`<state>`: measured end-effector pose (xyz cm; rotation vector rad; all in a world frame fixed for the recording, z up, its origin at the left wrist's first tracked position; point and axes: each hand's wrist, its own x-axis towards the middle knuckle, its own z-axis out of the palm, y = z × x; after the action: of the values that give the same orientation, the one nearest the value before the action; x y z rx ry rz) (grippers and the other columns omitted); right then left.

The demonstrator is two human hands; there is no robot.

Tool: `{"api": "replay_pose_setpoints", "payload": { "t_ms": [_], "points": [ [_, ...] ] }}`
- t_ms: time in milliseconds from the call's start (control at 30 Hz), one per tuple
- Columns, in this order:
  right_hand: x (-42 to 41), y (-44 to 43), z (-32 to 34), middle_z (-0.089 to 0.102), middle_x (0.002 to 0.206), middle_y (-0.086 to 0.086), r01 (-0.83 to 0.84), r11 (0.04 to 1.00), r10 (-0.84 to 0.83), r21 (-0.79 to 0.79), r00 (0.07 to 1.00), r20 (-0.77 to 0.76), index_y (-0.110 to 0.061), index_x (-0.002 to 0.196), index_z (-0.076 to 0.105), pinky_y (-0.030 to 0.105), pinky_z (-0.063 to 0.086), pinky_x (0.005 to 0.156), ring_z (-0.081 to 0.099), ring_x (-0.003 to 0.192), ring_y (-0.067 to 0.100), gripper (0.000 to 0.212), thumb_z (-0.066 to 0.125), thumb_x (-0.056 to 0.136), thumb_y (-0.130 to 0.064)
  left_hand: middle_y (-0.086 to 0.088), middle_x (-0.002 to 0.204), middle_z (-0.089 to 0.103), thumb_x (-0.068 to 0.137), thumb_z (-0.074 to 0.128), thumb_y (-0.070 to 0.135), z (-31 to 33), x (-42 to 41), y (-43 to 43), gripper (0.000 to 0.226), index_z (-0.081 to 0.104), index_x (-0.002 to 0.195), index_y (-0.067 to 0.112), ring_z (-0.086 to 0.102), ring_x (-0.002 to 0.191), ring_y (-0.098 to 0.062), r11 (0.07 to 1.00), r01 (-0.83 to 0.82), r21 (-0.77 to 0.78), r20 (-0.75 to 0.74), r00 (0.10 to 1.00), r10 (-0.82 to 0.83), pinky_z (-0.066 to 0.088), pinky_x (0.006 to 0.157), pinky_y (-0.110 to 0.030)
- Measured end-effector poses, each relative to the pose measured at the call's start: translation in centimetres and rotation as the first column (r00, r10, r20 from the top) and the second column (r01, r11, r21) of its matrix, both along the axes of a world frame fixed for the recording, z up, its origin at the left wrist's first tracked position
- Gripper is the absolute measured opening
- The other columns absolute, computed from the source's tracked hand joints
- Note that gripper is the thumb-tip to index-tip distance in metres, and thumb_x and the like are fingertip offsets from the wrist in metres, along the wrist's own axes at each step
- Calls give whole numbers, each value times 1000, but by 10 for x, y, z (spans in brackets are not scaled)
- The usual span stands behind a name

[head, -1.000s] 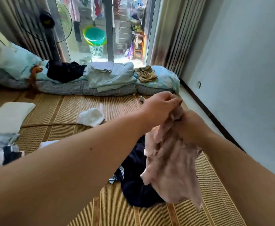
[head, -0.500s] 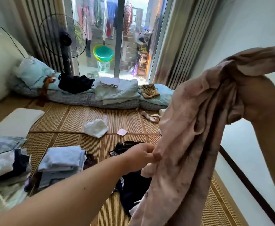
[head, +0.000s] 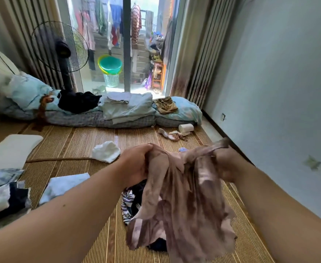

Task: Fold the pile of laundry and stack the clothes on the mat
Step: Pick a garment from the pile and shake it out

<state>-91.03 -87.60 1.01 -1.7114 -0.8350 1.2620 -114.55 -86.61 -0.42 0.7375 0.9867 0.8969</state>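
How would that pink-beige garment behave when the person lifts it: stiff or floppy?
Probably very floppy: the pink-beige garment hangs in loose folds below the left hand and right hand. It looks thin and light, sagging between the two grips. Likely it bunches unless spread flat on the mat.

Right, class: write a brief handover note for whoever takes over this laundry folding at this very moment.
Left hand and right hand each grip the crumpled dusty-pink thin garment, held up, unfolded.
Under it on the woven straw mat: the dark pile with a striped piece, unfolded.
Done: a folded light-blue stack and patterned folded stacks to the left.
Left: fold the pink garment, stack it, then the pile.
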Motion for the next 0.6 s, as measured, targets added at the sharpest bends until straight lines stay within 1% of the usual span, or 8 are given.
{"api": "replay_pose_setpoints", "payload": {
  "t_ms": [100,167,233,300,367,400,500,600],
  "points": [
    [-13,-12,-15,60,79,7,-109,993,110,-48,994,20,-9,90,59,27,41,60,58,67,17,18,43,98,-6,-15,81,62,104,36,22,12,7,-4,27,57,93,8,63,63,-24,999,22,23,12,1000,-22,53,55,-34],
    [-24,-20,-19,66,85,0,-176,983,172,55,983,65,-16,92,61,22,48,58,65,66,10,7,56,94,-11,-16,82,57,104,34,22,17,11,-5,31,54,84,11,58,64,-25,998,31,53,-5,1000,-31,50,58,-35],
    [-36,-30,-21,72,92,-3,-348,925,325,154,933,154,-19,101,67,17,54,60,70,76,4,18,72,84,-20,-19,85,55,104,34,20,20,13,-7,32,55,84,9,56,69,-27,996,40,78,-6,999,-40,45,66,-37],
    [-51,-37,-29,75,94,1,-522,844,482,123,839,254,-15,101,72,22,56,74,71,87,11,24,77,79,-22,-16,79,54,103,35,19,24,15,-8,29,54,84,8,56,66,-26,996,16,89,6,1000,-17,46,63,-37],
    [-63,-39,-37,73,79,0,-566,821,478,74,753,452,-12,86,74,25,50,70,67,74,10,15,72,84,-26,-12,74,52,103,38,20,26,15,-5,25,53,86,10,55,60,-24,996,-25,87,26,999,23,50,54,-35],
    [-67,-37,-38,69,71,2,-524,847,419,87,760,498,-8,78,72,30,46,65,60,67,12,21,68,87,-28,-12,74,53,104,39,21,27,14,-5,22,52,89,10,57,59,-23,995,-39,91,43,998,35,52,51,-33],
    [-76,-31,-32,69,76,21,-341,921,274,188,910,311,2,78,69,46,49,67,59,68,23,25,62,90,-19,-12,83,62,104,39,22,26,8,-3,22,56,95,12,63,65,-21,987,2,162,77,997,-15,54,52,-30],
    [-86,-23,-14,69,86,28,-167,950,151,262,985,79,2,82,68,52,52,75,63,73,31,19,61,88,-14,-13,89,69,93,51,30,22,2,-5,24,61,100,9,66,74,-20,949,148,278,77,981,-176,55,63,-27]
  ]
}}
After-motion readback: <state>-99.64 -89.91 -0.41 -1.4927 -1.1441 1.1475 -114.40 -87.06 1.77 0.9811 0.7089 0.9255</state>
